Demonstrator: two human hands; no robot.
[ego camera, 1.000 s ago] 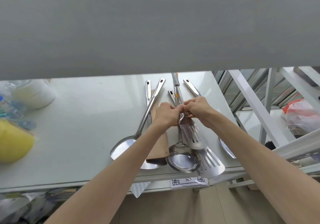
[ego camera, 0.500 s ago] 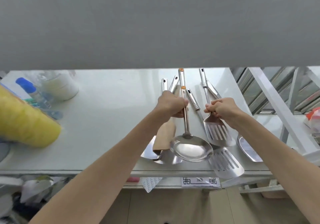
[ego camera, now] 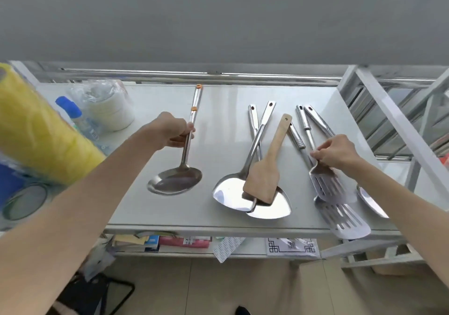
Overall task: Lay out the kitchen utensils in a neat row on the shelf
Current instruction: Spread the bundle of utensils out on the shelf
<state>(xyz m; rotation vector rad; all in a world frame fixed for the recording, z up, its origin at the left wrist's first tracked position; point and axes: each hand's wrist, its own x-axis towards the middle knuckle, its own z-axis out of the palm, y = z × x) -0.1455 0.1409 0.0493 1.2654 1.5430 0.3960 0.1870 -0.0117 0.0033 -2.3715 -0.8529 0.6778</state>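
My left hand (ego camera: 170, 132) grips the handle of a steel ladle (ego camera: 175, 181) with orange marks, its bowl resting on the white shelf (ego camera: 218, 95) left of the pile. My right hand (ego camera: 336, 151) pinches the neck of a slotted steel turner (ego camera: 328, 185) at the right. A second slotted turner (ego camera: 345, 220) lies under it and sticks out over the shelf's front edge. Between the hands lie two steel spatulas (ego camera: 230, 195) with crossed handles, with a wooden spatula (ego camera: 264, 176) on top of them. Another steel blade (ego camera: 371, 202) shows by my right forearm.
A yellow roll (ego camera: 36, 130), a blue-capped bottle (ego camera: 73, 113) and a bagged stack of white bowls (ego camera: 107, 105) crowd the shelf's left end. A steel rail (ego camera: 194, 76) runs along the back. White rack bars (ego camera: 401, 130) stand at the right. Books and papers (ego camera: 170, 241) lie below.
My left hand has carried the ladle left, out of the pile, and set its bowl down apart. My right hand stays on the slotted turner. The wooden spatula is now uncovered.
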